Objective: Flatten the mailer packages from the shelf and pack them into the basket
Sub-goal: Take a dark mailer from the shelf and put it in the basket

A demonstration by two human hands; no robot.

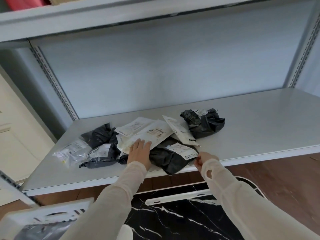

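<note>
Left hand lies flat, fingers straight, on a white mailer on the shelf; just right of it, the right hand pinches the corner of a black mailer, and tugging may drag the others off the edge.

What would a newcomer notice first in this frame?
A jumbled pile of black and white mailers lies in the middle of the grey shelf. The left grip, a bare hand, presses flat on a white mailer, while the right grip pinches the corner of a black mailer at the shelf's front edge. One crumpled black mailer sits apart, behind and to the right.
</note>
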